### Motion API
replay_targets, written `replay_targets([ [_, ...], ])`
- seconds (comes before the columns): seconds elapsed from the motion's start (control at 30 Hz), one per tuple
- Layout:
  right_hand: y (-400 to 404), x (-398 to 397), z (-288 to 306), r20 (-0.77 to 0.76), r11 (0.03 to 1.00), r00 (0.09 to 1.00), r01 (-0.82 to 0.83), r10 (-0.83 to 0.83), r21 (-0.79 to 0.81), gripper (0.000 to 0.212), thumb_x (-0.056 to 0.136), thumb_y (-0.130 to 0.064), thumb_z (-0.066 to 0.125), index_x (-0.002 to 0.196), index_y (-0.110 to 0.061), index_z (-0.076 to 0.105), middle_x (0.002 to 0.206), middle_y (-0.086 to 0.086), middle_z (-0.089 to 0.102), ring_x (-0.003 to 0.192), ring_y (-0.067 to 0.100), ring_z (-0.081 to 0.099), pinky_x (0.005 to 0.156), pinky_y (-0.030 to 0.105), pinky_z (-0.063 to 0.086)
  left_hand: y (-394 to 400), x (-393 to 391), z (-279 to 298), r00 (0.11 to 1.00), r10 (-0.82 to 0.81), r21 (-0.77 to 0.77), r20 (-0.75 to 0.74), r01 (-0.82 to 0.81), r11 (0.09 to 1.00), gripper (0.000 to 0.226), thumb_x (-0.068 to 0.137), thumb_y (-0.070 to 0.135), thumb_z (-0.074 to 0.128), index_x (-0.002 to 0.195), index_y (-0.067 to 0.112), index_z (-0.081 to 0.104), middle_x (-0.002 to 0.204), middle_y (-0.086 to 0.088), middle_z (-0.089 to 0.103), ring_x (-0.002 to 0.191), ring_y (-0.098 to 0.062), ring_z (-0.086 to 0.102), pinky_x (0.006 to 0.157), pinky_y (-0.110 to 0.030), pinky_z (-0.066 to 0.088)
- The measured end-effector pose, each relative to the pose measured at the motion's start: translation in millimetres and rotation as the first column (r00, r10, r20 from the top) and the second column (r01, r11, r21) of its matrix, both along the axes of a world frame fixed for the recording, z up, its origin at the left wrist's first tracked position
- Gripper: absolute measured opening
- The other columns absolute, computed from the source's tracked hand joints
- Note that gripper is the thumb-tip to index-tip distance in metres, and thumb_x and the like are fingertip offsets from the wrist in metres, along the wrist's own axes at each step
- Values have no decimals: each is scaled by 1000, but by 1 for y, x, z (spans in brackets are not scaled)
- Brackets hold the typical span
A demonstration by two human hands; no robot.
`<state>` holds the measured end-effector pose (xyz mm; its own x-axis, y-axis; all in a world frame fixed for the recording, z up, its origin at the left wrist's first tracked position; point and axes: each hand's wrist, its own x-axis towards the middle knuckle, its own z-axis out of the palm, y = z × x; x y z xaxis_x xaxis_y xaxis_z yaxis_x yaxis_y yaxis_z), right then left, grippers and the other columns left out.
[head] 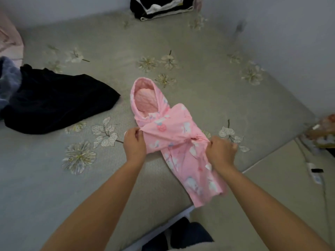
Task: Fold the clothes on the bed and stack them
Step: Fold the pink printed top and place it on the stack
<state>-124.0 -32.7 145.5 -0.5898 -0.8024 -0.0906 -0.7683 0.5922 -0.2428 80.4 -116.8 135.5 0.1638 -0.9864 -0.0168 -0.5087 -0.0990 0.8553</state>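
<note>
A small pink hooded garment (174,134) with white and red prints lies on the bed (54,178), hood pointing away from me. Its sleeves are folded across the body. My left hand (135,144) pinches the fabric at the garment's left edge. My right hand (220,151) grips the fabric at its right edge. A crumpled black garment (54,102) lies to the left. A stack of folded black and white clothes (163,7) sits at the far edge against the wall.
The grey-green bedspread has a flower print. Bluish and pink fabric (9,82) bunches at the far left. The bed's edge runs diagonally at the lower right, with a white cable and plug (315,173) on the surface beyond it. Walls close off the back and right.
</note>
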Motion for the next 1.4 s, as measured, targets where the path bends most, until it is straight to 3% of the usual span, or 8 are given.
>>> replay_targets([
  [0.4,-30,-209,-45,-218,976,972,-40,88,216,25,81,-4,48,100,-8,63,101,12,66,102,28,54,89,36,25,-33,-199,-44,904,-415,187,-100,426,885,17,91,1,46,98,-4,60,91,-7,58,85,-15,49,64,-17,32],
  [0.63,-78,-209,-68,-168,885,869,-462,466,61,13,53,3,73,54,-5,62,51,12,59,53,29,61,70,59,47,-23,-178,-72,960,-165,232,226,112,966,13,90,7,51,88,1,62,75,-5,60,71,-19,51,56,-22,23],
  [0.73,-119,-178,-82,-89,724,719,-684,689,83,34,55,-19,78,86,-9,71,83,13,70,82,30,68,76,65,43,-27,-147,-83,958,-60,260,279,-15,965,12,89,6,52,91,1,63,79,-9,62,71,-18,49,57,-23,24],
  [0.83,-146,-137,-106,163,408,463,-867,871,285,72,80,-33,59,143,-21,27,150,5,27,141,25,15,105,65,1,-36,-124,-99,959,-52,304,279,-37,952,19,90,7,51,105,-1,61,97,-13,64,84,-19,53,71,-26,39],
  [1.03,-166,-128,-112,236,-55,112,-797,965,602,30,88,-7,36,97,-15,63,87,2,61,107,23,53,106,58,-15,-57,-119,-121,933,-115,317,341,1,948,26,88,4,53,111,-6,58,108,-23,61,102,-34,55,85,-35,39],
  [1.17,-182,-202,-103,194,97,507,-492,840,865,40,96,-14,37,132,3,41,134,14,47,135,26,28,103,8,8,-81,-149,-126,898,-233,269,372,136,954,34,88,4,51,121,-6,51,120,-25,55,113,-37,48,96,-38,31],
  [1.3,-212,-241,-73,53,26,607,-120,793,992,54,97,-43,26,141,-13,30,150,5,29,142,24,13,115,46,0,-101,-176,-125,891,-268,211,367,200,957,32,89,2,47,120,-5,52,120,-24,55,113,-38,47,93,-41,34],
  [1.4,-230,-222,-84,4,250,620,-323,784,913,38,95,-25,34,131,-17,45,140,5,43,134,25,31,113,49,5,-110,-182,-125,943,-89,175,321,33,984,29,86,-9,43,113,-11,52,116,-28,54,111,-39,47,92,-37,32],
])
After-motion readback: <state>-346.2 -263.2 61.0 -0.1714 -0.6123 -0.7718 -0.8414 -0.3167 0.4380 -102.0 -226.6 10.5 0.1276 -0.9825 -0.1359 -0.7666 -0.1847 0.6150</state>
